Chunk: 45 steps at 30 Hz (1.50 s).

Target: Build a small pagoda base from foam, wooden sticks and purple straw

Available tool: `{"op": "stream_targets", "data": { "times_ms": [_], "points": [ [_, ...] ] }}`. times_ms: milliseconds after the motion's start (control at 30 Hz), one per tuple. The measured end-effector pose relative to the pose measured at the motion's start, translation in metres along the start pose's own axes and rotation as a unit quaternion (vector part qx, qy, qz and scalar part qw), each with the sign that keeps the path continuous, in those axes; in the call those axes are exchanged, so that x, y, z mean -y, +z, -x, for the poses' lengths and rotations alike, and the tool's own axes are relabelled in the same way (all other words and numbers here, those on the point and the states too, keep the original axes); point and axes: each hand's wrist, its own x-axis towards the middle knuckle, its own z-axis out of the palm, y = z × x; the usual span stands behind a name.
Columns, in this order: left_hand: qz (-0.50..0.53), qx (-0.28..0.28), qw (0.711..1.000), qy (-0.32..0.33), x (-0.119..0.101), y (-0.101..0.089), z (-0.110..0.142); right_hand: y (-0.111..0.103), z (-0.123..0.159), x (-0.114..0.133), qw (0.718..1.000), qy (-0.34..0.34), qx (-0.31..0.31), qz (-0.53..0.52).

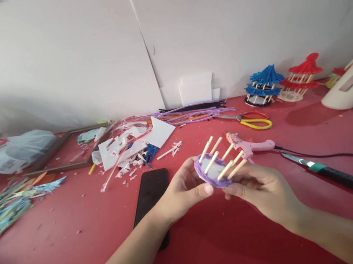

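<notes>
Between my two hands I hold a small round craft base (212, 171) with a purple fuzzy rim, a white middle and several pale sticks standing up from it. The base is tilted toward me. My left hand (187, 187) grips its left edge, thumb at the front. On the right edge, my right hand (261, 186) pinches the rim from below, its fingers partly hidden behind the piece. Just beyond the sticks lies a pink glue gun (256, 145). A black phone (149, 193) lies under and beside my left wrist.
Scissors (254, 120) and purple pipe cleaners (193, 112) lie at the back. Blue (264, 85) and red (303, 77) pagoda-like models stand back right. A black-handled knife (342, 177) lies right. Paper scraps (128, 151), a brown frame (58, 150) and a plastic bag (17, 146) are left.
</notes>
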Motion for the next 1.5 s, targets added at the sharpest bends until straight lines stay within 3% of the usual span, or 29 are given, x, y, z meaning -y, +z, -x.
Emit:
{"op": "stream_targets", "data": {
  "times_ms": [100, 200, 333, 533, 833, 900, 1000, 1133, 1333, 1500],
  "points": [
    [-0.011, 0.037, 0.999, -0.003, 0.003, -0.001, 0.000, 0.001, 0.000, -0.001, 1.000, 0.000, -0.013, 0.004],
    [-0.027, 0.031, 0.999, 0.011, 0.009, -0.004, 0.000, 0.001, 0.000, -0.003, 0.999, -0.003, -0.031, 0.014],
    [-0.067, -0.022, 0.997, 0.018, 0.010, -0.007, -0.002, -0.003, -0.001, -0.003, 0.997, -0.003, -0.067, 0.029],
    [-0.078, -0.150, 0.985, 0.029, 0.005, -0.006, -0.002, -0.014, -0.006, -0.005, 0.990, -0.026, -0.127, 0.047],
    [-0.101, -0.225, 0.967, 0.068, 0.007, -0.010, -0.003, -0.012, -0.004, -0.010, 0.994, -0.022, -0.089, 0.058],
    [-0.114, -0.211, 0.968, 0.076, 0.009, -0.010, -0.003, -0.010, -0.002, -0.009, 0.994, -0.030, -0.078, 0.070],
    [-0.110, -0.134, 0.981, 0.086, 0.012, -0.009, -0.002, -0.007, -0.001, -0.005, 0.990, -0.054, -0.054, 0.116],
    [-0.178, -0.073, 0.977, 0.092, 0.014, -0.006, 0.000, -0.004, 0.001, -0.002, 0.964, -0.126, -0.057, 0.227],
    [-0.274, -0.082, 0.952, 0.111, 0.014, -0.001, 0.002, -0.003, 0.002, -0.004, 0.929, -0.203, -0.065, 0.302],
    [-0.281, -0.110, 0.943, 0.144, 0.011, 0.001, 0.000, -0.003, 0.000, -0.006, 0.916, -0.240, -0.068, 0.314]
  ]
}}
